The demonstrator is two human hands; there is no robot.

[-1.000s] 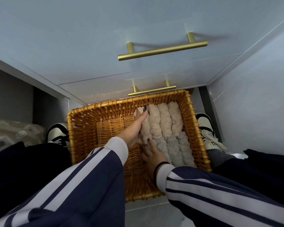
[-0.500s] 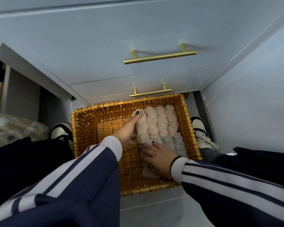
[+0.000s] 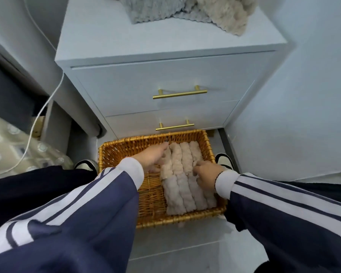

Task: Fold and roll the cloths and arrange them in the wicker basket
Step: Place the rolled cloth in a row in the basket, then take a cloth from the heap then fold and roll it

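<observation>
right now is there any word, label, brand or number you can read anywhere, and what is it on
None: no readable text shows anywhere.
Wicker basket, rolled cloths, drawer cabinet and gold handles: no lettering.
Patterned fabric at far left: round motifs only, too blurred to tell if any hold writing.

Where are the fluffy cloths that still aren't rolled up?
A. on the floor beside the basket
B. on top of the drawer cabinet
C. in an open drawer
B: a grey and a beige unrolled cloth lie heaped on top of the drawer cabinet, behind the wicker basket; both drawers are closed.
</observation>
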